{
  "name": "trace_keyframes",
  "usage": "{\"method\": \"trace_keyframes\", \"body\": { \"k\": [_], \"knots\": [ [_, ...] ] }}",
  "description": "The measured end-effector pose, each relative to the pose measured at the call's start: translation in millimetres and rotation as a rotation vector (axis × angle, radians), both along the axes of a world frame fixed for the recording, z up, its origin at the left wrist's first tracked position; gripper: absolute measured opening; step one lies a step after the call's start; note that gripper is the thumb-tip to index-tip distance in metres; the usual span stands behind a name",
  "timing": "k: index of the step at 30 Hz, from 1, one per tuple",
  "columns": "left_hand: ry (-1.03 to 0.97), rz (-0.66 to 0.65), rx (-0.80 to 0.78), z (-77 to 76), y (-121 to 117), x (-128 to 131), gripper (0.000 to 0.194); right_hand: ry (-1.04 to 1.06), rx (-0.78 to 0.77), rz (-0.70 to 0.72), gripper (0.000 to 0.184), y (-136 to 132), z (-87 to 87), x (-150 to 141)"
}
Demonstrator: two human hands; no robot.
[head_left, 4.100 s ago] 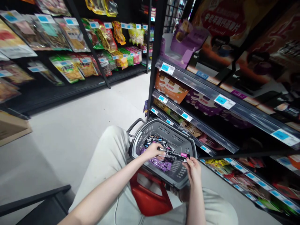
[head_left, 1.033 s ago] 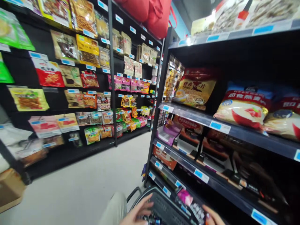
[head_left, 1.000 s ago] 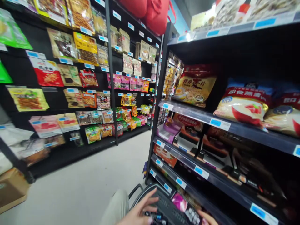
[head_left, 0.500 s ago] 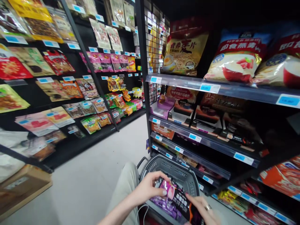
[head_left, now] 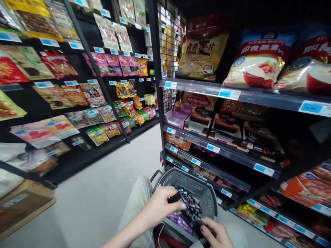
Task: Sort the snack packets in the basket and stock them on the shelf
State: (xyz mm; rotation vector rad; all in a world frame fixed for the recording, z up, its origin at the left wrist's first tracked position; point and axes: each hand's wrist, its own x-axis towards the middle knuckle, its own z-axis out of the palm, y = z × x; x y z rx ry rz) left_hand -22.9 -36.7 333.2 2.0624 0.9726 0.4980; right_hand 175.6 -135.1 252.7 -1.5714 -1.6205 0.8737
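Below me stands a grey plastic shopping basket [head_left: 212, 193]. Several small black sachets [head_left: 195, 203] and purple packets [head_left: 178, 220] lie inside it. Over the basket, my left hand [head_left: 164, 203] pinches the upper end of a long black packet [head_left: 190, 217] between thumb and fingers. My right hand [head_left: 217, 232] grips the lower end of the same packet. The packet slants down to the right, and its printing cannot be read at this angle. Part of it is hidden behind my fingers.
Close on the right is a black shelf rack [head_left: 196, 86] with oatmeal bags [head_left: 254, 62] and opened display boxes [head_left: 199, 119]. Hanging snack packs [head_left: 113, 65] fill the left wall. A cardboard box [head_left: 28, 206] sits on the floor at left; my knee [head_left: 142, 193] is beside the basket.
The packet has turned so that its printed front with the pink cup picture no longer faces me. My right hand has shifted slightly left. More black sachets show in the basket.
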Motion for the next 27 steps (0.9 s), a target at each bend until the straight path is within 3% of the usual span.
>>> {"method": "trace_keyframes", "body": {
  "k": [3, 5, 8, 14, 16, 19, 21, 23, 27],
  "knots": [
    [0.079, -0.084, 0.159, 15.8, -4, 4, 0.03, 0.102, 0.125, -0.111, 0.032, 4, -10.3, -17],
    [0.152, -0.147, 0.242, 22.1, -6, 7, 0.03, 0.169, 0.184, -0.149, 0.034, 8, -7.4, -30],
    [0.207, -0.166, 0.29, 23.4, -6, 10, 0.031, 0.267, 0.143, -0.169, 0.031, 12, 2.8, -47],
    [0.07, -0.117, 0.076, 22.4, 9, 11, 0.029, 0.662, -0.071, -0.169, 0.035, 10, -0.9, -61],
    [-0.058, -0.021, -0.02, 20.6, 11, 16, 0.029, 0.825, -0.1, -0.233, 0.032, 13, -4.6, -63],
    [-0.227, 0.072, -0.159, 11.3, 2, 24, 0.05, 1.021, -0.011, -0.414, 0.033, 22, -5.7, -64],
    [-0.226, -0.004, -0.238, 2.2, -9, 27, 0.072, 1.09, 0.037, -0.53, 0.039, 29, -4.3, -61],
    [-0.187, -0.1, -0.276, -5.4, -20, 26, 0.08, 1.103, 0.046, -0.59, 0.044, 33, -2.3, -55],
    [-0.119, -0.176, -0.205, -5.6, -31, 17, 0.056, 0.999, 0.094, -0.572, 0.057, 23, 2.2, -29]
  ]
}}
